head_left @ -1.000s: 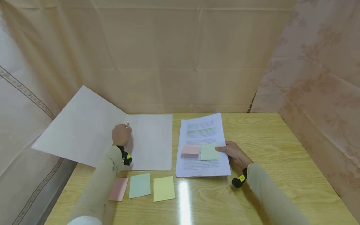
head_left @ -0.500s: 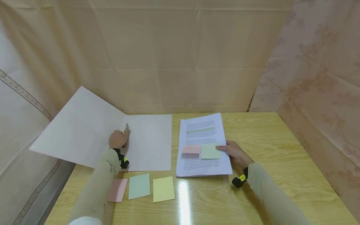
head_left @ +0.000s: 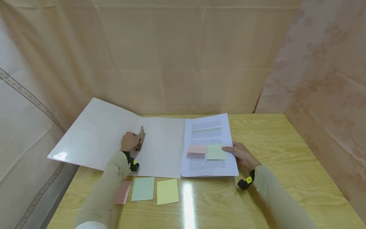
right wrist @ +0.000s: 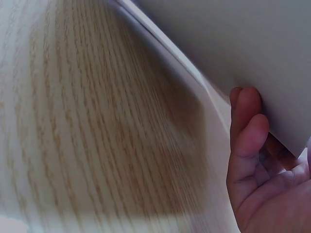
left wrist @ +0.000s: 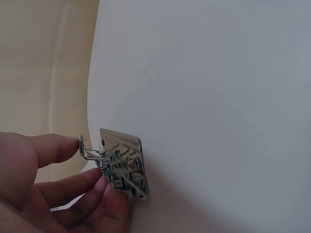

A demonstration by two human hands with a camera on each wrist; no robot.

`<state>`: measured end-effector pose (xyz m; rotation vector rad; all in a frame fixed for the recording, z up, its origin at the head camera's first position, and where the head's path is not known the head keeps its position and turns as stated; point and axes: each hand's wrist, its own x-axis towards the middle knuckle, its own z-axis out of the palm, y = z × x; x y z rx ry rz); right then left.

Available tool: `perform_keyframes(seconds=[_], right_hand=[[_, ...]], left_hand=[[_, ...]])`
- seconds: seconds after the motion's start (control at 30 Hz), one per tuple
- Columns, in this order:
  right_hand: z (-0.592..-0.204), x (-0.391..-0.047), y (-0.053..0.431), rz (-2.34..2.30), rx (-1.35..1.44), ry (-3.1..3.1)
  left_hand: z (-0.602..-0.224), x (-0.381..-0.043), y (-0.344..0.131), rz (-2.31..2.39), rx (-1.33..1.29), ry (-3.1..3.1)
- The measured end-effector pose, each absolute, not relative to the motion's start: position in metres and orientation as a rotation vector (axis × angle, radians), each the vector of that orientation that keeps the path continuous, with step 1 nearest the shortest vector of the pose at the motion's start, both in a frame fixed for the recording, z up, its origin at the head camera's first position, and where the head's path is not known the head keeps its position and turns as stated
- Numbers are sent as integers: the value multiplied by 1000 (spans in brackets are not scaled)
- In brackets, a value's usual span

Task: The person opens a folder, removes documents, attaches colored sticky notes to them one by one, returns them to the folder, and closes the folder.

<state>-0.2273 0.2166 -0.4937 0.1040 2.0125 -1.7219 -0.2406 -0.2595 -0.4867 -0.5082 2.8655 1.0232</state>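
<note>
My left hand pinches the metal lever clip of an opened white folder. In the left wrist view, the thumb presses the lever's end, and fingers curl behind the spring and plate of the clip. My right hand grips the right edge of a stack of printed sheets, thumb on top and fingers beneath. On the sheets lie a pink sticky note pad and a light green one; the right thumb overlaps the green one. The right wrist view shows fingers under the paper.
Along the front of the wooden table lie a pink pad, a blue-green pad and a yellow pad. The folder's left cover slants up toward the cloth backdrop.
My left hand has moved right, drawing the folder along until its right edge meets the sheets. The metal clip shows more plainly now. My right hand keeps its hold on the sheets.
</note>
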Motion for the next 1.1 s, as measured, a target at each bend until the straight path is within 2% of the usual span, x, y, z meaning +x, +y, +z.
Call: perform_keyframes(seconds=[0.7,1.1], right_hand=[[-496,-234,209,-1730,40,1990],[-497,-238,198,-1734,87,1918]], left_hand=[[-490,-249,-150,1161,-396,2734],[-490,-251,-118,1157,-409,2745]])
